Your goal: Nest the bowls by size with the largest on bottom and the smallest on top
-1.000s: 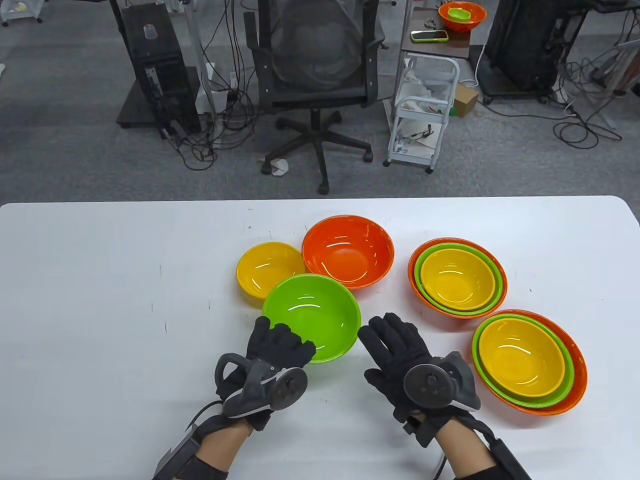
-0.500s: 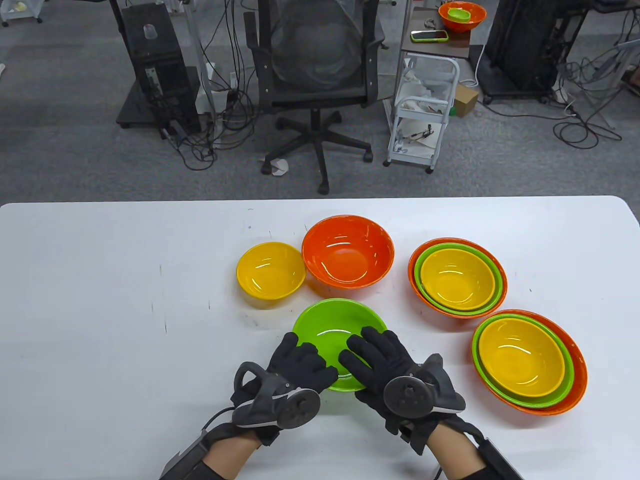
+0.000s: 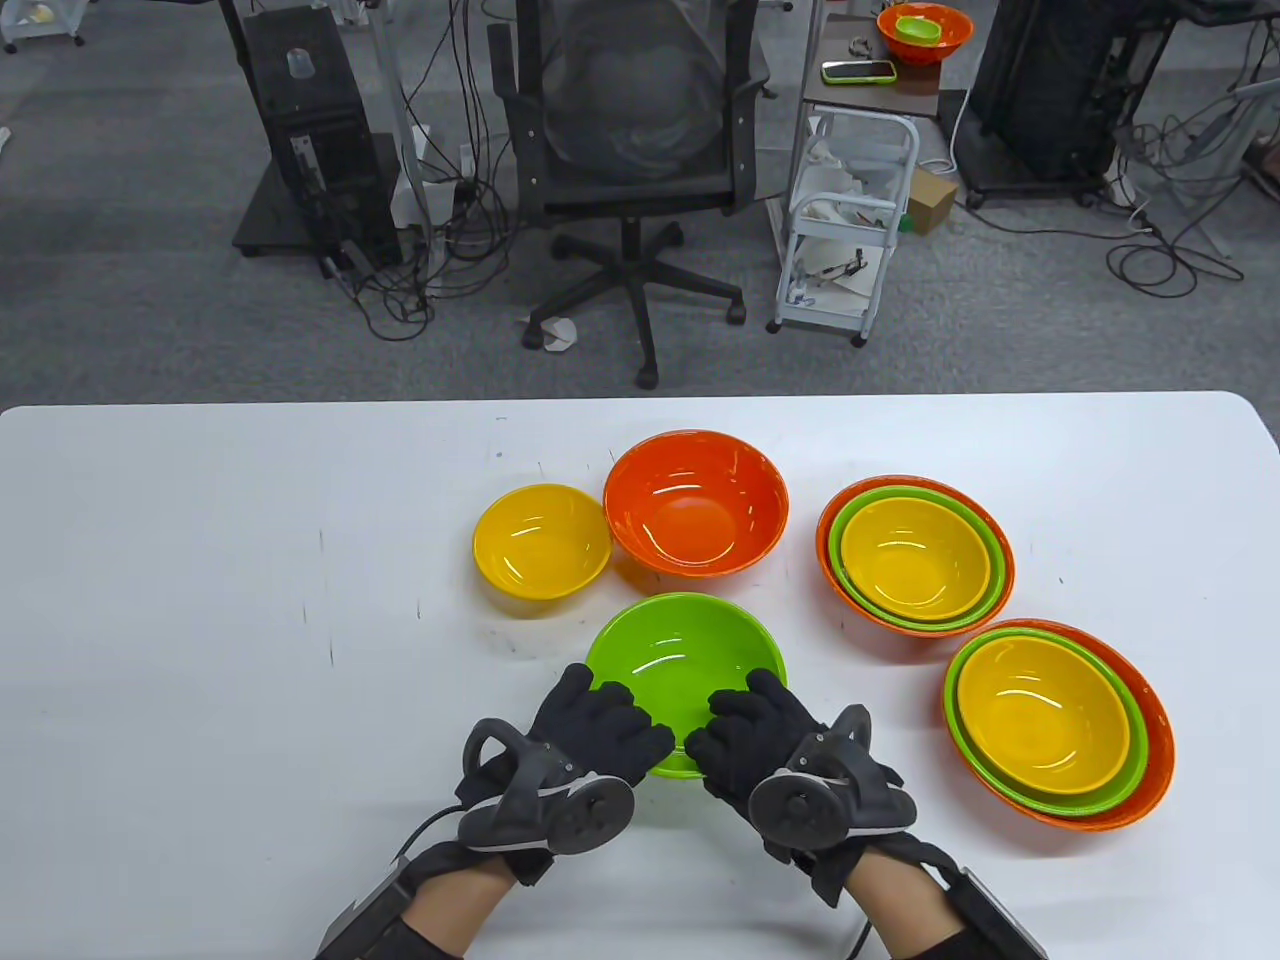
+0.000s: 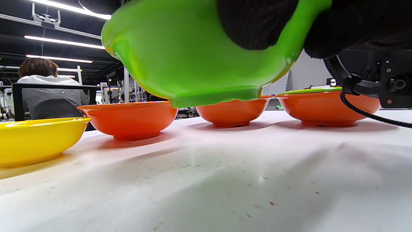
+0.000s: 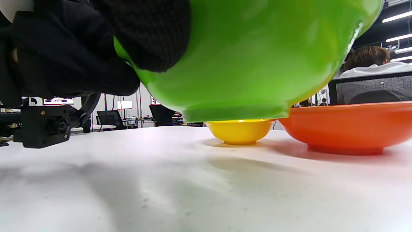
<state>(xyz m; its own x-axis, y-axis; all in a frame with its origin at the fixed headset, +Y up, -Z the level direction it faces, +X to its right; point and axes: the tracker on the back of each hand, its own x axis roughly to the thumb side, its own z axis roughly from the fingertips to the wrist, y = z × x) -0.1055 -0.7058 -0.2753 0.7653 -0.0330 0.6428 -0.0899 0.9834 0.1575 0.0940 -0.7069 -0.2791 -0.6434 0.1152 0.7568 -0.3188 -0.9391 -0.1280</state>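
Note:
A loose green bowl (image 3: pixel 685 665) is held off the table near its front middle. My left hand (image 3: pixel 605 725) grips its near-left rim and my right hand (image 3: pixel 755 725) grips its near-right rim. The wrist views show the bowl (image 4: pixel 193 54) (image 5: pixel 251 61) lifted above the tabletop. A loose orange bowl (image 3: pixel 696 503) and a smaller yellow bowl (image 3: pixel 541 541) stand behind it.
Two nested stacks, orange, green and yellow, stand on the right: one further back (image 3: pixel 915 553) and one nearer (image 3: pixel 1058 723). The white table (image 3: pixel 200 650) spreads to the left. A chair and a cart stand beyond the far edge.
The green bowl moved from beside the yellow bowl toward me and to the right. My right hand came onto its rim, and both hands now hold it off the table.

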